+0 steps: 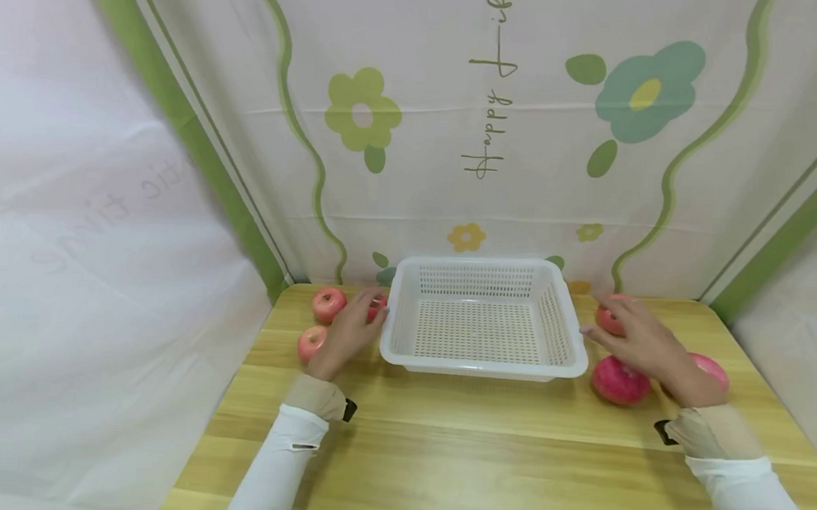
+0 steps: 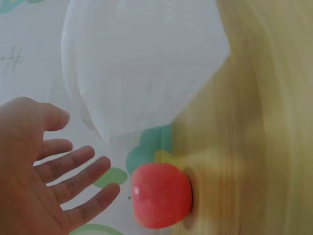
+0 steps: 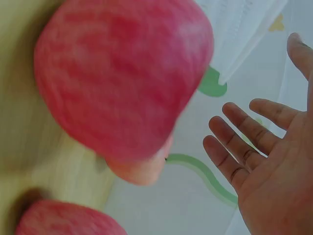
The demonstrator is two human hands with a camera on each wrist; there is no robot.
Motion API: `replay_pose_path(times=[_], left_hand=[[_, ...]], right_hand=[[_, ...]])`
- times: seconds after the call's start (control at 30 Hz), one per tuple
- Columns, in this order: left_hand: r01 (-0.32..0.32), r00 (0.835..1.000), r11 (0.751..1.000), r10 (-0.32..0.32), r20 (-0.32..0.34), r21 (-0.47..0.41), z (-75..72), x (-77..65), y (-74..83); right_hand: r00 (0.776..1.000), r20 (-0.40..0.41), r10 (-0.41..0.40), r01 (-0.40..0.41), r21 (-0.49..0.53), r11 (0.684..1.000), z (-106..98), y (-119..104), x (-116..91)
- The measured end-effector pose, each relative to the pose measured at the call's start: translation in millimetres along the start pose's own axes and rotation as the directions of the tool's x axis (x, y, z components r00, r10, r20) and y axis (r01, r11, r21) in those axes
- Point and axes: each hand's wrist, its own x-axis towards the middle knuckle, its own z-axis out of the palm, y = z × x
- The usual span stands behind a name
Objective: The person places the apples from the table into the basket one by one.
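White basket sits between the two sets of fingers, nothing inside. Left hand is just beside one end, right hand just beside the other; contact with the rim can't be told. Both hands' fingers are spread, released, grasping nothing. Red apple lies just beyond the left fingertips; pale apple and another apple are outside that hand. Right side: red apple by the fingers, dark pink fruit below the palm, second pink fruit near the wrist, all on the worktop. To do it well: for fruit, curl fingers fully round before lifting; for the basket, grip both ends evenly. Round fruit could roll if knuckles bump it.
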Motion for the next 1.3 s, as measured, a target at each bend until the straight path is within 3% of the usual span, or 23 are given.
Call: replay_pose_path(times=[0.3, 0.47, 0.7, 0.83, 1.1, 1.3], left_hand=[[0.065, 0.996, 0.993, -0.071, -0.058, -0.097, 8.8, -1.3, 8.9], [0.110, 0.991, 0.983, -0.119, -0.055, -0.145, 16.1, -4.1, 12.7], [0.125, 0.991, 0.981, -0.132, -0.036, -0.150, 26.7, -6.3, 14.8], [0.156, 0.986, 0.964, -0.164, -0.020, -0.215, 30.2, -7.5, 17.4], [0.265, 0.963, 0.937, -0.270, 0.009, -0.226, 36.7, -12.0, 19.3], [0.256, 0.963, 0.929, -0.270, -0.016, -0.269, 40.2, -12.9, 19.3]], right_hand=[[0.998, -0.059, -0.030, 0.033, 0.060, 0.998, 21, -10, 3], [0.997, -0.072, -0.041, 0.045, 0.054, 0.998, 29, -13, 4], [0.994, -0.094, -0.052, 0.057, 0.053, 0.997, 37, -18, 6], [0.996, -0.085, -0.037, 0.042, 0.058, 0.997, 40, -20, 6], [0.996, -0.090, -0.023, 0.031, 0.085, 0.996, 43, -22, 3], [0.997, -0.076, -0.004, 0.014, 0.130, 0.991, 48, -24, 2]])
